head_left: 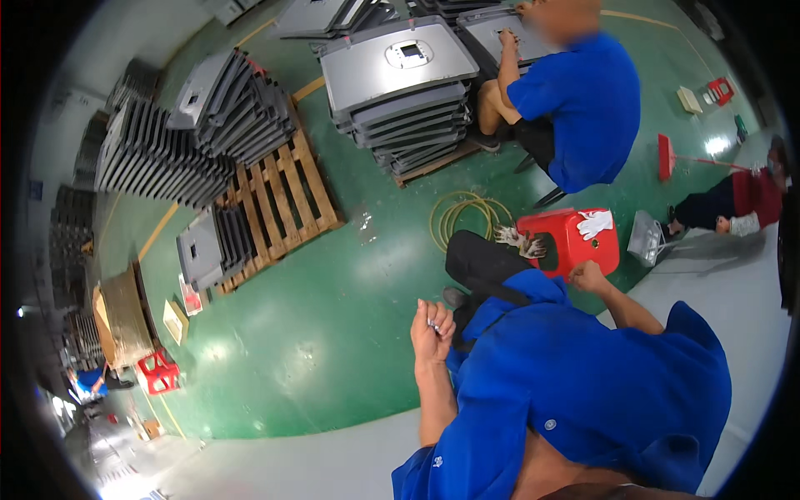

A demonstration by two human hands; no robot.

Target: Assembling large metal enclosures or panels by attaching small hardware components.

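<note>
Left hand (432,332) curled round small silvery object (432,325); right hand (589,277) part-curled near red stool (578,253), contents unclear.

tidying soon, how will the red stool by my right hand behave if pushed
The red stool looks plastic, so probably light and stiff. It may slide on the glossy floor, and the white glove atop could slip off.

No readable text, numbers or brands in view. Small white mark (438,461) on the wearer's blue sleeve (475,454): logo or button, can't tell. Blue sign-like rectangle (35,190) on the far-left wall: blurred, illegible. Oval patch (409,54) on the top grey panel (400,81), middle stack: no characters resolvable
</note>
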